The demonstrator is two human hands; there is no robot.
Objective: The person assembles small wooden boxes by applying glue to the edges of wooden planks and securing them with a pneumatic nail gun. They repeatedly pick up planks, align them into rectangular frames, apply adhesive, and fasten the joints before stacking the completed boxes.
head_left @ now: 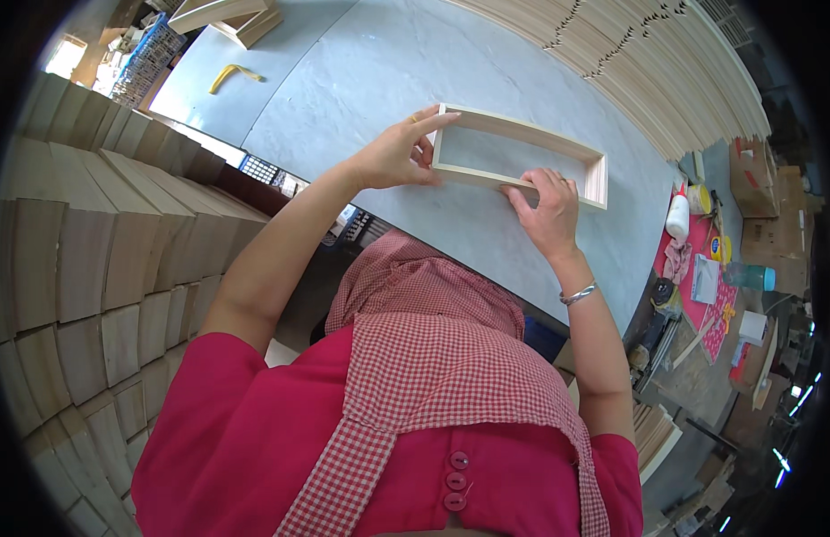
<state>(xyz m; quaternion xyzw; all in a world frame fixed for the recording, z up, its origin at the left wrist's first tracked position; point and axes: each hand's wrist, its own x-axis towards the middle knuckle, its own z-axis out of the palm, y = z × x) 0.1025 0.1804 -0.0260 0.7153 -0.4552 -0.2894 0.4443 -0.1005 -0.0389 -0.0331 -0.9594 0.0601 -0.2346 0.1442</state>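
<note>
A long rectangular frame of pale wood [522,132] rests on the grey-white marbled table, its middle open to the tabletop. My left hand [402,154] grips its left short end, thumb and fingers around the corner. On the near long side, toward the right, my right hand [549,206] holds the board between thumb and fingers. The underside of the frame is hidden.
Stacked wood strips [630,67] line the far right. Tall wooden block stacks [84,233] stand at my left. A yellow curved tool [234,77] and wooden frames [240,22] lie far left. A white bottle [677,217] and teal bottle [749,277] are at right.
</note>
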